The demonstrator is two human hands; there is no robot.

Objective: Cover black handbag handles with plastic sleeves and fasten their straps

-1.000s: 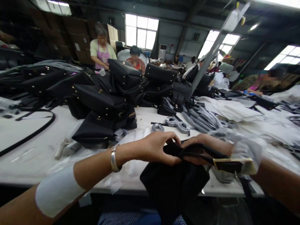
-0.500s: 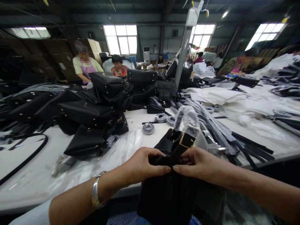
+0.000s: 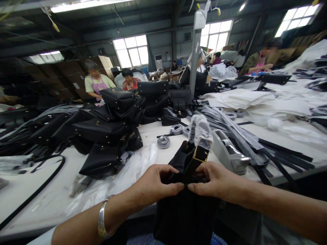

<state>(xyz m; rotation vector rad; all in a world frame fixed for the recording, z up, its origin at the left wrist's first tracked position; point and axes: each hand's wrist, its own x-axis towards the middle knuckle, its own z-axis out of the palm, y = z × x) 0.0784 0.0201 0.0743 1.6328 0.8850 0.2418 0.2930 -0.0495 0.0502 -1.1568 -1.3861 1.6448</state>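
Note:
A black handbag stands upright at the front edge of the table, over my lap. My left hand pinches the left part of its top edge between thumb and fingers. From the other side my right hand grips the same edge, and the two thumb tips almost meet at the middle. Above my right hand rises a strap with a gold buckle, its handle wrapped in clear plastic. The fingertips inside the bag's opening are partly hidden.
Black handbags are piled on the left of the white table. Rolled straps, a grey tape dispenser and plastic-covered straps lie ahead and right. A metal post stands behind. Co-workers, including a person in a pink apron, are across the table.
My view has tilted and shifted a little, so the surroundings sit differently. Both hands keep their hold on the handbag's top edge, with the thumbs still nearly together.

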